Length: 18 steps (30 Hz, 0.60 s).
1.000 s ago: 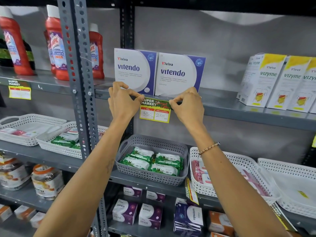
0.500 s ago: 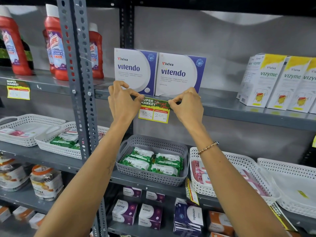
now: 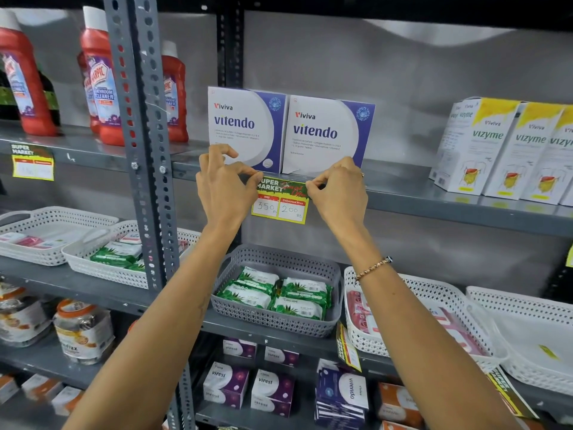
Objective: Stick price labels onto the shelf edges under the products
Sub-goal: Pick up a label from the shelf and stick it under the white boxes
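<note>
Shelf edge [image 3: 434,197] carries 2 Vitendo boxes [image 3: 322,135]; label [image 3: 280,201] sits just under them, top strip on the edge, lower half hanging free. Left hand [image 3: 223,187] and right hand [image 3: 338,193] pinch its top corners. Risks, likely: uneven pressing sets it crooked; knuckles nudge the boxes; weak stick lets it peel off.

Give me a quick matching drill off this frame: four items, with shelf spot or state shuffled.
Items:
1. price label
2. Vitendo boxes
3. grey basket
4. red cleaner bottles

Places/states:
A. left of the perforated upright, top shelf
B. holds green packs, one shelf down
C. pinched at both top corners by left hand and right hand
D. standing directly above the label

Pairs: 1-C, 2-D, 3-B, 4-A
</note>
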Each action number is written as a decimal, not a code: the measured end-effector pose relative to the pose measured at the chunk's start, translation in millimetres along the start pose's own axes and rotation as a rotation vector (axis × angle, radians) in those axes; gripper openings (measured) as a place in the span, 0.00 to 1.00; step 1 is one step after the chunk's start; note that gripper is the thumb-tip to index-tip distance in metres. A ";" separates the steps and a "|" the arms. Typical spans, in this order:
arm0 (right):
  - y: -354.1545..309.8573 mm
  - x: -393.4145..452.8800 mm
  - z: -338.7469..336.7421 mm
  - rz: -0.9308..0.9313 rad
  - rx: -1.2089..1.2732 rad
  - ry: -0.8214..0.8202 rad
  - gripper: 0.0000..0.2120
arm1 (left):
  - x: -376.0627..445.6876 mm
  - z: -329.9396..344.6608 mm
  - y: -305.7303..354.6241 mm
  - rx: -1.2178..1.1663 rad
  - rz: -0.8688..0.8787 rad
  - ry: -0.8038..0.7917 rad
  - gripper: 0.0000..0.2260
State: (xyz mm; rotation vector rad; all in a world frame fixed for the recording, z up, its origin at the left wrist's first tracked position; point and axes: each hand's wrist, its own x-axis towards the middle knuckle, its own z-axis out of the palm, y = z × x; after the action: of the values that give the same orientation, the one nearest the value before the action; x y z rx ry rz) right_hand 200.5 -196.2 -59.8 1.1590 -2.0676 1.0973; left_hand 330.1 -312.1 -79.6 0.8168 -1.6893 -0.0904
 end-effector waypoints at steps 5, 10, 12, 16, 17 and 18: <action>-1.8 -1.2 -0.6 -0.028 -0.042 0.027 0.07 | -0.5 2.6 -1.7 -0.004 0.025 0.016 0.06; 4.5 -1.0 -6.3 -0.005 0.122 0.013 0.06 | -0.8 1.3 -3.9 -0.136 0.035 0.021 0.08; 4.5 -0.2 -9.5 -0.040 0.195 0.010 0.07 | 2.7 -2.6 -3.8 -0.273 0.086 -0.006 0.06; -9.1 4.1 -7.7 -0.135 0.127 -0.019 0.11 | 10.0 -2.6 7.1 -0.319 0.192 -0.155 0.09; -12.8 5.2 -4.2 -0.159 0.072 -0.027 0.13 | 11.3 0.2 8.5 -0.288 0.222 -0.188 0.10; -15.5 6.1 -0.1 -0.177 0.017 -0.037 0.14 | 12.2 3.5 8.3 -0.253 0.248 -0.212 0.11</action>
State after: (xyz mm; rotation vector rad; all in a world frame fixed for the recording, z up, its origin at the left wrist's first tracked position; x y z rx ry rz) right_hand 210.9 -203.6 -49.0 1.3515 -1.9438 1.0179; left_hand 322.5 -314.0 -66.7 0.4169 -1.9190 -0.2211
